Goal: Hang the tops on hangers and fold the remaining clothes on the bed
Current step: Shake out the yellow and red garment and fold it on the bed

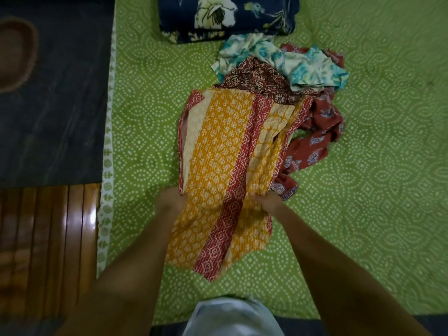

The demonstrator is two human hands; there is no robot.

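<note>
A yellow garment with red printed stripes [218, 154] lies stretched over the green bed sheet [363, 190]. My left hand [169, 198] grips its left edge and my right hand [266, 201] grips its bunched right side, about midway along its length. Its far end rests against a heap of clothes: a dark maroon printed piece [257, 78], a white and teal floral piece [303, 66] and a rust-red printed piece [320, 139]. No hanger is in view.
A folded navy floral blanket [228, 18] lies at the far edge of the bed. The bed's left border [108, 166] meets a dark floor [53, 105] with a brown mat [17, 54]. A glossy wooden panel [48, 238] stands at lower left.
</note>
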